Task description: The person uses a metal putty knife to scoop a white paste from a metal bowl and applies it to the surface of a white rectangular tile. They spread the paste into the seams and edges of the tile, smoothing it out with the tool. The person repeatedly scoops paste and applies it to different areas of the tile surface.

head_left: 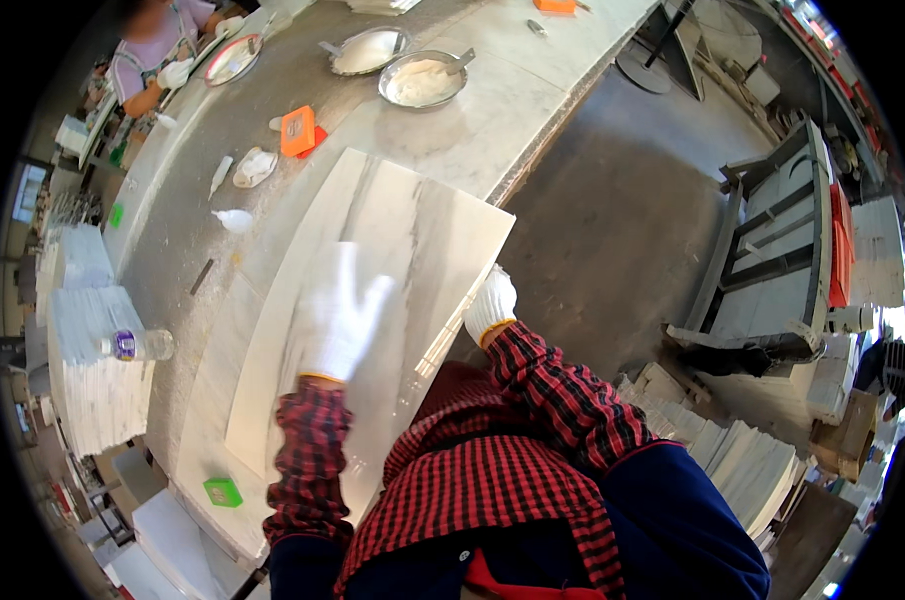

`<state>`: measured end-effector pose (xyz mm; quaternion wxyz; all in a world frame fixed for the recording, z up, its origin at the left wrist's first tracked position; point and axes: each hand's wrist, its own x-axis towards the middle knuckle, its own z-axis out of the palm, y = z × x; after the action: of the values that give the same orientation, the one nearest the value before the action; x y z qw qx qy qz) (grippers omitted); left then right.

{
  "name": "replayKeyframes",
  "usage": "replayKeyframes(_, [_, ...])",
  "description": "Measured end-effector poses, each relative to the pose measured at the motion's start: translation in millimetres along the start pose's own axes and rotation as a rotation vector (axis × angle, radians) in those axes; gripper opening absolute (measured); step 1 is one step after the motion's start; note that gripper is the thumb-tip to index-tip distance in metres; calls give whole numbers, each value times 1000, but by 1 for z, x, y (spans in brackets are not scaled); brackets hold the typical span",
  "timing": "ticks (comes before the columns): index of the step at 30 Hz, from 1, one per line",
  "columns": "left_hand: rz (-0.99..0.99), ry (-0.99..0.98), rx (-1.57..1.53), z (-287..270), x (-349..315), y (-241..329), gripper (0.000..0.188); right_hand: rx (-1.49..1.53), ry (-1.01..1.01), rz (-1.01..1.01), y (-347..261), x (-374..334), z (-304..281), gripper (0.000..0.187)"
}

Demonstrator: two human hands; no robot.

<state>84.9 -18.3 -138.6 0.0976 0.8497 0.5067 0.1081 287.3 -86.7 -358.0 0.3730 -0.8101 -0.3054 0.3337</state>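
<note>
A large white marble slab (393, 230) with grey veins lies on the long stone workbench (513, 110). My left hand (341, 312), in a white glove, lies flat on the slab's surface with fingers spread; it looks blurred. My right hand (491, 305), also gloved, grips the slab's right edge where it overhangs the bench. Red-and-black checked sleeves cover both forearms.
Two metal bowls of white paste (423, 78) stand at the bench's far end, with orange scrapers (298, 130) and a small dish (255, 167) nearer. A green block (223, 491) sits near the front corner. Stacked tiles with a bottle (138, 344) are left. Another person (158, 50) works far left. A metal trolley (773, 250) stands right.
</note>
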Motion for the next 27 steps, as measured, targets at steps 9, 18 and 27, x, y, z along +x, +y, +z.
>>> replayKeyframes(9, [205, -222, 137, 70, 40, 118, 99, 1348, 55, 508, 16, 23, -134, 16])
replayKeyframes(18, [399, -160, -448, 66, 41, 189, 58, 1305, -617, 534, 4, 97, -186, 20])
replayKeyframes(27, [-101, -99, 223, 97, 31, 161, 87, 1251, -972, 547, -21, 104, -159, 30])
